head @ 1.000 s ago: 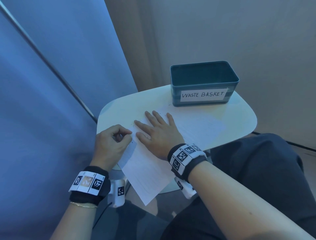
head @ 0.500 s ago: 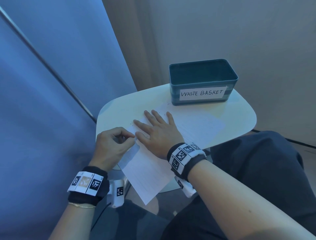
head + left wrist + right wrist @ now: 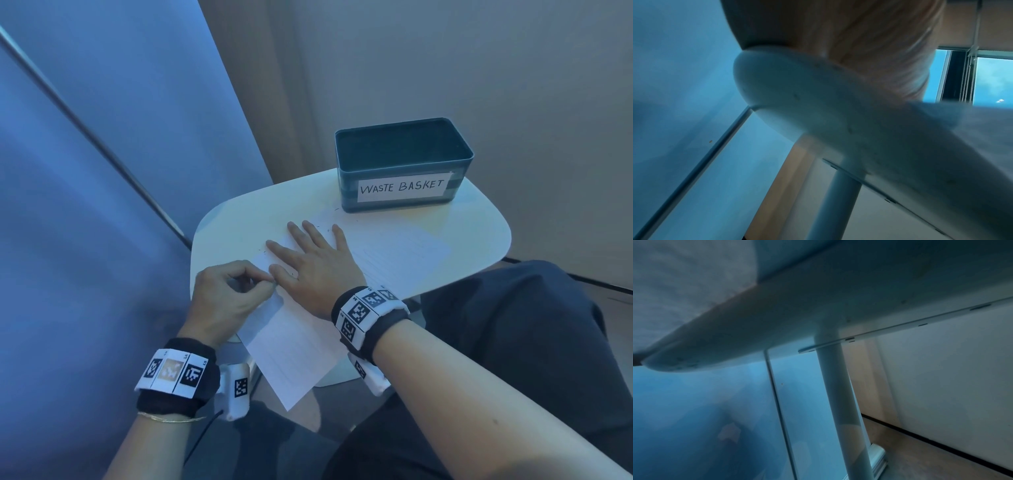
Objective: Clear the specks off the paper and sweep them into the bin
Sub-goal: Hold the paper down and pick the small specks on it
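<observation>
The paper (image 3: 394, 253) lay on the tabletop (image 3: 479, 219), its far corner just before the bin (image 3: 404, 161), its near end overhanging. Thin and limp, it looked best pinned flat. The right hand (image 3: 318, 263) pressed it, fingers straight; the left hand (image 3: 226, 294) pinched its edge. The specks (image 3: 320, 226) were faint, and both wrist views showed only the tabletop's underside.
</observation>
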